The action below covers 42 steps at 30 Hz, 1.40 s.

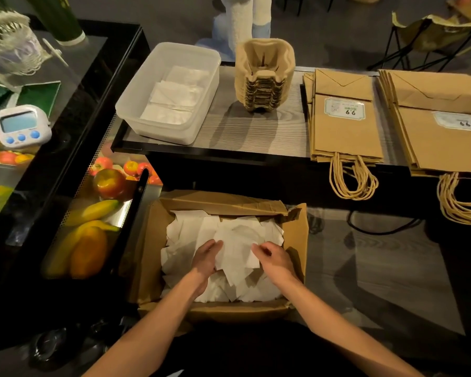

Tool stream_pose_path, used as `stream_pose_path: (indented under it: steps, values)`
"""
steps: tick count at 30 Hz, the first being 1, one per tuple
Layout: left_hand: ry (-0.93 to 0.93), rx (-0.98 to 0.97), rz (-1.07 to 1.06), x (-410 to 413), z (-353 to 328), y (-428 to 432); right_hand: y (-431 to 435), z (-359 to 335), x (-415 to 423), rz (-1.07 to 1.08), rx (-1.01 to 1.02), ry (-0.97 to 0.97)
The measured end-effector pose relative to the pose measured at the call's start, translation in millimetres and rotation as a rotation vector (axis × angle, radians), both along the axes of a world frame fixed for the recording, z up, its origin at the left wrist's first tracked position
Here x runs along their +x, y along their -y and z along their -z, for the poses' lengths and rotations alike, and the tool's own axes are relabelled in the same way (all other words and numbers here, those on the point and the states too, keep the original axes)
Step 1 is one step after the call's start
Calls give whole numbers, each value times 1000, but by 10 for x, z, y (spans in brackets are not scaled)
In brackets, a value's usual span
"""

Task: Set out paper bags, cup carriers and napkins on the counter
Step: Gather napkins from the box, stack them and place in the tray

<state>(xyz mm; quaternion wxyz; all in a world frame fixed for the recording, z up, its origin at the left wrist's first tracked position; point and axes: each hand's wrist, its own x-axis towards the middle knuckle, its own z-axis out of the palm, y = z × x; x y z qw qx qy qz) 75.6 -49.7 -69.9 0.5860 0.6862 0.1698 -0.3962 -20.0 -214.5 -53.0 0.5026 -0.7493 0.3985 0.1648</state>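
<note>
While both hands reach into the box of loose napkins in front of the counter, the left hand grips the left edge of one napkin and the right hand pinches its right edge. On the counter, a tub holds folded napkins, the carriers stand stacked just beside it, and two piles of bags lie flat to the right, handles hanging over the edge.

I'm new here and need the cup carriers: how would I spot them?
Look along the grey wood-grain counter. Between the clear plastic tub and the flat paper bags stands the cup carrier stack. It alone is ridged moulded pulp, nested upright.
</note>
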Motion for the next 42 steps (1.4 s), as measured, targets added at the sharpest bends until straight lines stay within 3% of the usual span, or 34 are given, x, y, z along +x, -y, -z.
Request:
stream_pose_path:
  steps: [8, 12, 14, 19, 31, 36, 39, 42]
  values:
    - [43, -9, 99, -19, 61, 5, 21, 17, 144, 188, 157, 17]
    - [43, -17, 49, 10, 30, -50, 85, 33, 88, 404, 458, 113]
    - [46, -19, 69, 20, 76, -95, 115, 38, 60, 387, 524, 135]
    - [73, -7, 122, -28, 0, -49, -95, -34, 79, 200, 467, 22]
    - [-92, -52, 14, -17, 117, -104, -119, 49, 127, 426, 370, 1]
    - [-141, -59, -78, 35, 177, -138, -21, -64, 46, 571, 795, 133]
    - [-145, -43, -87, 30, 48, -91, 98, -203, 15, 446, 989, 251]
    - [-141, -8, -83, 24, 32, -47, 33, -285, 48, 183, 735, 161]
